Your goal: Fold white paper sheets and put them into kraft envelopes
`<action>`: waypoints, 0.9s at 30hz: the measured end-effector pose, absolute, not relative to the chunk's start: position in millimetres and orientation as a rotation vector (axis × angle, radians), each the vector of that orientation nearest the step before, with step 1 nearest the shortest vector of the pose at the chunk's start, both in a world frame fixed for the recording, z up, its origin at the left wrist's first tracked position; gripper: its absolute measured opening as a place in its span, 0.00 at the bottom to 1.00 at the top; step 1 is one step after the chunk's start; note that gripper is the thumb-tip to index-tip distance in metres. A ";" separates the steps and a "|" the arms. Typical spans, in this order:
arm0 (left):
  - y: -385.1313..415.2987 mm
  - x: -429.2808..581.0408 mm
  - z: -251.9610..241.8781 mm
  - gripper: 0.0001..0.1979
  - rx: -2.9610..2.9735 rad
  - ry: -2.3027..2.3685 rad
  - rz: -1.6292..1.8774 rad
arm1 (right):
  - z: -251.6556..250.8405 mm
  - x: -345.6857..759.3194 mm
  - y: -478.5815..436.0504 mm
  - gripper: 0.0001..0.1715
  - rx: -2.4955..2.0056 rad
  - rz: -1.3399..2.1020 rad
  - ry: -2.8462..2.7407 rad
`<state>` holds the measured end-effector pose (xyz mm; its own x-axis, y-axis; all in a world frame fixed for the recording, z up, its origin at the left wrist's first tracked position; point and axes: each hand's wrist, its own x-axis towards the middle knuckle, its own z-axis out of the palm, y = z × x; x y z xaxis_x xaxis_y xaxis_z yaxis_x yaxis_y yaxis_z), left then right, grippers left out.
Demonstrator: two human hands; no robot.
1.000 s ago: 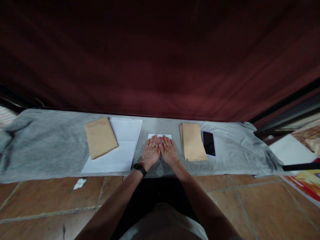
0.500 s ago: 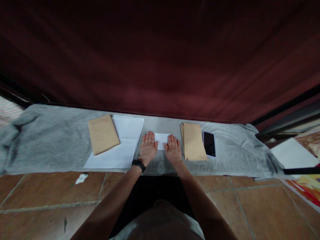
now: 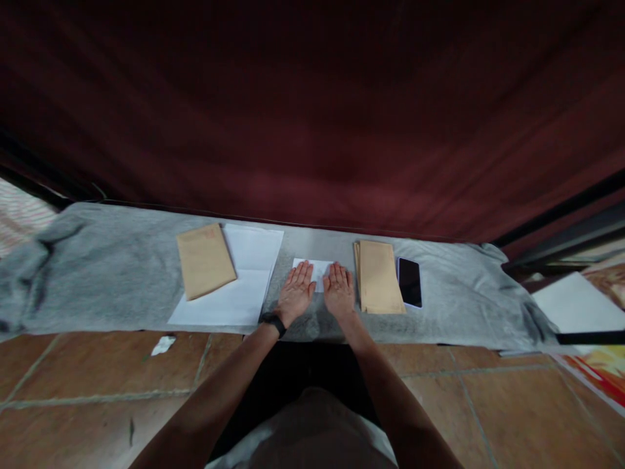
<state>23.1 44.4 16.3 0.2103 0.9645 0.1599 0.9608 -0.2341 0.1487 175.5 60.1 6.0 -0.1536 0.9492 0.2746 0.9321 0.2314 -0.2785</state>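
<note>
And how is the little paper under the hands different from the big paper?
The little paper is much smaller than the big paper. The left hand and right hand cover parts of the little paper, while a brown envelope covers part of the big paper. Both are white and lie on the grey cloth.

The small white paper [image 3: 319, 268] is partly covered by the left hand [image 3: 295, 291] and the right hand [image 3: 339, 293]; its whole outline cannot be seen. The large white sheets [image 3: 239, 303] are partly hidden by the brown envelope [image 3: 206, 262], whose reddish print is too small to be read. Both forearms [image 3: 219, 391] are cut off by the bottom edge, the red-and-yellow poster [image 3: 605, 371] by the right one
</note>
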 end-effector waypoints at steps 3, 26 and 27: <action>45.5 23.5 15.4 0.30 2.414 1.935 0.277 | 13.4 162.9 63.7 0.31 -1.640 0.195 -2.256; 50.4 17.9 23.5 0.32 2.262 2.094 0.250 | -9.7 194.3 45.9 0.33 -1.613 -0.101 -2.174; 48.8 19.5 23.6 0.33 2.254 2.112 0.250 | -9.5 194.9 44.7 0.33 -1.616 -0.104 -2.173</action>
<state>19.5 48.8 23.6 0.0587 0.9944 0.0880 0.9875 -0.0708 0.1410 194.9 44.7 -9.5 -0.2297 0.8962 0.3796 0.9284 0.3188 -0.1909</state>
